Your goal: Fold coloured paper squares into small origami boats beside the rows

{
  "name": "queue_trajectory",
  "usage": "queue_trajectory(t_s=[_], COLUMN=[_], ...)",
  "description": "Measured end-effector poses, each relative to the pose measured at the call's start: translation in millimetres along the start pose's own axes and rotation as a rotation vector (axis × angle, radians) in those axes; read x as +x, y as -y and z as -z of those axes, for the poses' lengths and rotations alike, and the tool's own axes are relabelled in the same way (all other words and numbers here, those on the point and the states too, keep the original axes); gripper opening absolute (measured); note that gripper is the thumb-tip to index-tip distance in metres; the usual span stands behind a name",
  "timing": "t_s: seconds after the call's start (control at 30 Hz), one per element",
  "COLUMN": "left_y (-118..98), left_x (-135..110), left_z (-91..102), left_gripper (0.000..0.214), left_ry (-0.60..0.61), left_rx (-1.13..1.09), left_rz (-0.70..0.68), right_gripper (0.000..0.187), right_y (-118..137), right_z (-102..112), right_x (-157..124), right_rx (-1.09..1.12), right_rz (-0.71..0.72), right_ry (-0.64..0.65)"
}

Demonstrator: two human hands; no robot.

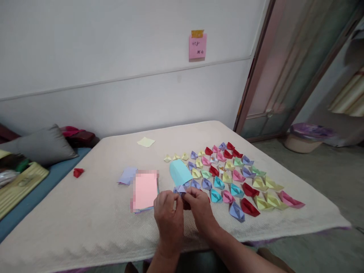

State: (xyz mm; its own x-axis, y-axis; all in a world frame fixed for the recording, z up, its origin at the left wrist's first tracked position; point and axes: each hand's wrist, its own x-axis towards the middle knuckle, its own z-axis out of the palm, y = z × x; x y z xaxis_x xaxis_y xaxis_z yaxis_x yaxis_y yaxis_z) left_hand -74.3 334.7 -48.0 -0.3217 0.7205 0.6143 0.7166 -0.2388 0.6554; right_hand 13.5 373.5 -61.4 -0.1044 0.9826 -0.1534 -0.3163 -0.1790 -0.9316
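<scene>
Between my two hands is a small piece of folded purple paper (180, 189), its lower part hidden by the fingers. My left hand (170, 212) pinches it from the left, and my right hand (200, 207) pinches it from the right. Just beyond it lies a light blue sheet of paper (180, 172). To the left of my hands sits a stack of paper with a pink sheet on top (145, 189). Rows of folded paper boats (236, 190) in red, yellow, pink, purple, green and blue spread out to the right. A red one lies partly hidden behind my right hand.
A purple sheet (127, 176) lies beside the stack, and a pale yellow sheet (146, 141) farther back. One red folded paper (78, 172) rests at the far left. The cloth-covered table (93, 223) meets a white wall; a grey cushion (42, 146) is at left.
</scene>
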Motion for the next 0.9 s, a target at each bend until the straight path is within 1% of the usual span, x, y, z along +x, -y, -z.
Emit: queue_trajectory(t_s=[0.1,0.27,0.43,0.63,0.7,0.8,0.9], left_y=[-2.2,-2.6,-2.0,0.4,1.2,1.5,1.7], left_x=[-2.5,-2.6,-0.1,0.5,0.2,0.4,1.3], left_z=[-2.3,-1.8,-0.1,-1.5,-1.8,-1.7,-1.5], left_gripper=[0.013,0.011,0.010,0.007,0.007,0.011,0.010], left_ry=[-0.006,-0.040,-0.012,0.025,0.044,0.068,0.077], left_rx=[0.015,-0.034,-0.048,-0.035,-0.029,-0.008,0.014], left_rz=[-0.031,0.034,0.043,0.046,0.080,0.131,0.156], right_gripper=[0.013,0.011,0.006,0.009,0.008,0.004,0.007], right_y=[-0.2,8.7,17.3,15.6,13.0,10.2,10.8], right_z=[1.0,-0.5,-2.5,-0.9,-0.8,-1.9,-3.8], right_x=[0.6,-2.4,-5.7,-4.6,-4.3,-4.5,-5.1], right_rx=[-0.066,-0.104,-0.108,-0.059,-0.043,-0.016,0.027], right_rz=[0.053,0.118,0.162,0.198,0.201,0.168,0.145], right_ry=[-0.011,0.010,0.058,0.086,0.108,0.148,0.154])
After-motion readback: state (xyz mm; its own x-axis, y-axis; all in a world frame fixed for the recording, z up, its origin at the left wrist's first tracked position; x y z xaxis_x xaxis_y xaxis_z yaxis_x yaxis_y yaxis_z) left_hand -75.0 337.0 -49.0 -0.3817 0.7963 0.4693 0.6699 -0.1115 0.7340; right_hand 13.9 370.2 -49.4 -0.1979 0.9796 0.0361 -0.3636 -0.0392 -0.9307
